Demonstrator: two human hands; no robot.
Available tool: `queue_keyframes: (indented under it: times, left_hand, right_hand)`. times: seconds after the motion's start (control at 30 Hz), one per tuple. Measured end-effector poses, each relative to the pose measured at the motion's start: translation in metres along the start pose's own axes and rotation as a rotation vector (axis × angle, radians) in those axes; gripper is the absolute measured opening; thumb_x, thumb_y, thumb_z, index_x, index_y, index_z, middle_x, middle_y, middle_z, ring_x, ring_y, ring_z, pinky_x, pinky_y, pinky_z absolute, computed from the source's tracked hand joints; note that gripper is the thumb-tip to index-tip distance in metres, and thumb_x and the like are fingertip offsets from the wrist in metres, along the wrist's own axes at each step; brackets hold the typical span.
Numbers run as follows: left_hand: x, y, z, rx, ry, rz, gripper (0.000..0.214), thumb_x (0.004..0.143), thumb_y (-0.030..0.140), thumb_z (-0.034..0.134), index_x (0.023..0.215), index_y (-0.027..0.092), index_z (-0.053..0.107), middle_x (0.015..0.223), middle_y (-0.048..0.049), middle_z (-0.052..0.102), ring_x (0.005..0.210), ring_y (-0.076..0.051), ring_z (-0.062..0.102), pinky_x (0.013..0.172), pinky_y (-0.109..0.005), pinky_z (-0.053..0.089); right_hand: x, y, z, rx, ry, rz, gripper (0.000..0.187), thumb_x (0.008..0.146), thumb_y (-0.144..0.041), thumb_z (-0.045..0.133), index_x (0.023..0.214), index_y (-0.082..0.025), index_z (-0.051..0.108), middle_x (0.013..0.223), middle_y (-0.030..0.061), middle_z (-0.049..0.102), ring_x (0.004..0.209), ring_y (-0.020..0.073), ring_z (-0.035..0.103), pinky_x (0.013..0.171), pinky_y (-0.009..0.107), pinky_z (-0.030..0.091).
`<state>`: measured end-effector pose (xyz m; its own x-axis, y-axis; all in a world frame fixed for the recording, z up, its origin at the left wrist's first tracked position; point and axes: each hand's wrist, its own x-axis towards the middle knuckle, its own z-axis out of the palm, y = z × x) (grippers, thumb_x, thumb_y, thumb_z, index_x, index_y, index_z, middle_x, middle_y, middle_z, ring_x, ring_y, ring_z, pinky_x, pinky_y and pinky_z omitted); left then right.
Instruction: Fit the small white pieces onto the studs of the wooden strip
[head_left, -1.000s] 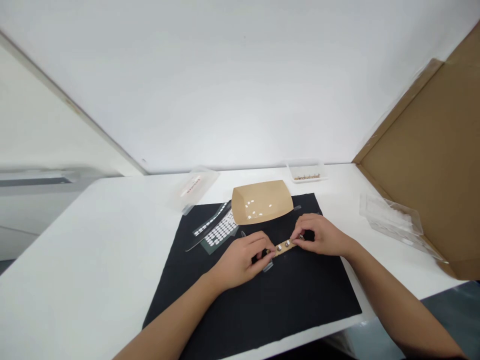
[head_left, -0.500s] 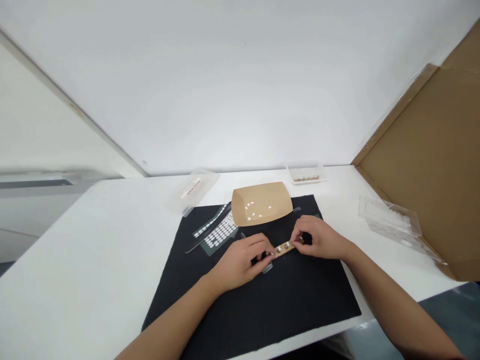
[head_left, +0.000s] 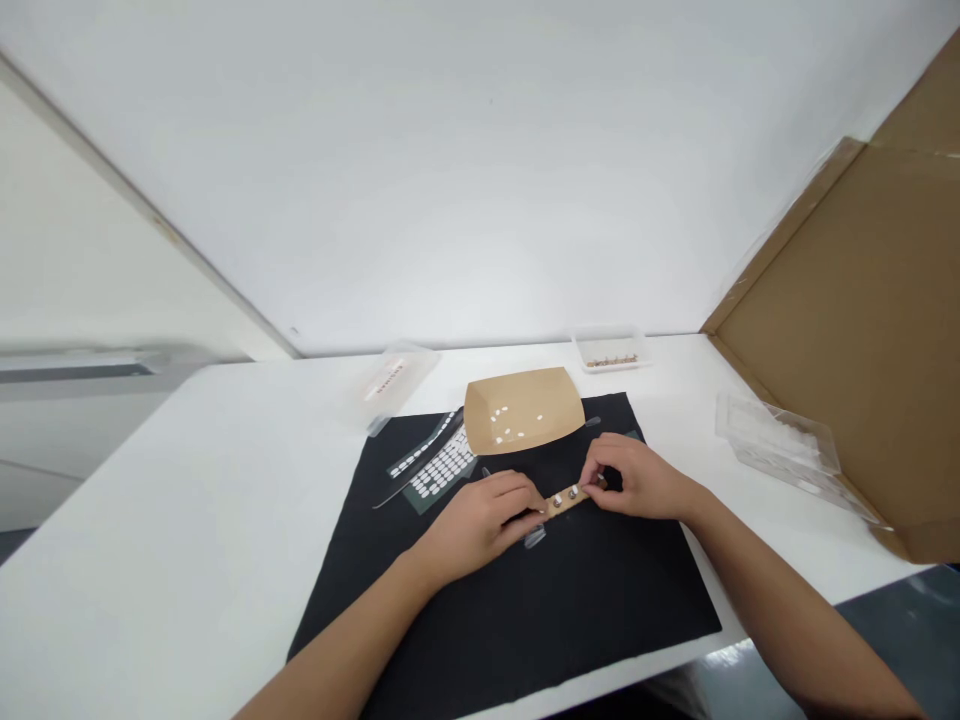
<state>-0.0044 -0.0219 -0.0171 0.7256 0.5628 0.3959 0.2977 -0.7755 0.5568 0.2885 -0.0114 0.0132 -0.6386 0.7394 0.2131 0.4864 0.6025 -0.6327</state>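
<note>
A narrow brown strip (head_left: 567, 498) studded with small metal parts lies on the black mat (head_left: 525, 590). My left hand (head_left: 480, 520) pinches its left end, fingers curled. My right hand (head_left: 637, 478) pinches its right end with the fingertips. A small clear plastic piece (head_left: 535, 538) lies on the mat just under my left fingers.
A brown paper tray (head_left: 523, 409) with several small white pieces sits behind my hands. Sheets of white stickers (head_left: 437, 464) and a thin tool lie to its left. Clear plastic containers (head_left: 609, 347) (head_left: 780, 443) (head_left: 391, 380) stand on the white table. A cardboard panel (head_left: 855, 330) leans at right.
Both hands have stayed on the strip with only slight finger shifts. The view has tilted a little.
</note>
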Motion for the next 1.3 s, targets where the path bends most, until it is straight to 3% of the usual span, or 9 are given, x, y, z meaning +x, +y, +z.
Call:
queue_keyframes:
  times: [0.23, 0.43, 0.53, 0.67, 0.8, 0.97, 1.13, 1.3]
  left_hand:
    - [0.0, -0.001, -0.004, -0.021, 0.085, 0.069, 0.012, 0.105, 0.021, 0.065, 0.111, 0.02, 0.076, 0.097, -0.0081, 0.079, 0.091, -0.019, 0.073, 0.083, -0.03, 0.06]
    - [0.0, 0.002, -0.006, -0.081, 0.249, 0.099, 0.012, 0.101, 0.022, 0.073, 0.111, 0.021, 0.079, 0.094, -0.0083, 0.083, 0.084, -0.018, 0.076, 0.075, -0.028, 0.063]
    - [0.0, 0.007, -0.003, -0.143, 0.346, 0.003, 0.007, 0.097, 0.025, 0.078, 0.101, 0.02, 0.082, 0.087, -0.0065, 0.083, 0.073, -0.015, 0.076, 0.064, -0.023, 0.06]
    - [0.002, 0.018, 0.009, -0.37, 0.504, -0.283, 0.016, 0.093, 0.034, 0.083, 0.089, 0.018, 0.084, 0.082, -0.0069, 0.082, 0.057, -0.011, 0.07, 0.047, -0.017, 0.054]
    - [0.004, 0.027, 0.019, -0.578, 0.546, -0.439, 0.03, 0.089, 0.046, 0.086, 0.09, 0.016, 0.084, 0.082, -0.0084, 0.079, 0.056, -0.012, 0.069, 0.041, -0.016, 0.052]
    - [0.005, 0.034, 0.02, -0.633, 0.589, -0.414, 0.028, 0.087, 0.044, 0.087, 0.088, 0.016, 0.085, 0.078, -0.0037, 0.069, 0.047, -0.006, 0.058, 0.034, -0.014, 0.048]
    - [0.003, 0.035, 0.019, -0.652, 0.57, -0.41, 0.025, 0.089, 0.042, 0.086, 0.09, 0.017, 0.085, 0.082, -0.0034, 0.067, 0.045, -0.004, 0.055, 0.034, -0.014, 0.049]
    - [0.001, 0.035, 0.02, -0.68, 0.561, -0.421, 0.022, 0.09, 0.04, 0.085, 0.093, 0.018, 0.087, 0.083, -0.0034, 0.067, 0.046, -0.004, 0.057, 0.036, -0.014, 0.05]
  right_hand:
    - [-0.001, 0.001, -0.001, -0.02, -0.011, -0.02, 0.01, 0.091, -0.013, 0.071, 0.092, -0.023, 0.07, 0.086, -0.0001, 0.07, 0.085, 0.0182, 0.063, 0.079, 0.033, 0.051]
    - [-0.002, -0.006, -0.009, -0.099, -0.004, -0.09, 0.013, 0.09, -0.017, 0.071, 0.1, -0.025, 0.07, 0.089, 0.0008, 0.071, 0.087, 0.0205, 0.065, 0.085, 0.037, 0.049]
    - [-0.002, -0.015, -0.012, -0.178, 0.07, -0.108, 0.022, 0.089, -0.021, 0.073, 0.11, -0.026, 0.069, 0.099, 0.0027, 0.074, 0.096, 0.0236, 0.067, 0.096, 0.044, 0.044]
    - [-0.001, -0.029, -0.003, -0.195, 0.175, -0.157, 0.026, 0.095, -0.028, 0.073, 0.119, -0.027, 0.066, 0.11, 0.0043, 0.076, 0.104, 0.0245, 0.068, 0.108, 0.049, 0.038]
    - [0.003, -0.036, 0.021, -0.166, 0.213, -0.197, 0.018, 0.104, -0.032, 0.066, 0.12, -0.026, 0.064, 0.099, 0.0031, 0.077, 0.091, 0.0216, 0.068, 0.1, 0.044, 0.041]
    - [0.007, -0.039, 0.044, -0.197, 0.192, -0.22, 0.008, 0.109, -0.029, 0.058, 0.106, -0.023, 0.063, 0.093, 0.0033, 0.074, 0.088, 0.0202, 0.065, 0.091, 0.04, 0.04]
    - [0.006, -0.038, 0.045, -0.176, 0.214, -0.214, 0.013, 0.112, -0.029, 0.052, 0.105, -0.022, 0.061, 0.091, 0.0029, 0.073, 0.085, 0.0192, 0.063, 0.09, 0.039, 0.039]
    - [0.003, -0.044, 0.038, -0.264, 0.202, -0.161, 0.018, 0.112, -0.037, 0.055, 0.114, -0.023, 0.064, 0.093, 0.0041, 0.072, 0.078, 0.0186, 0.061, 0.072, 0.033, 0.039]
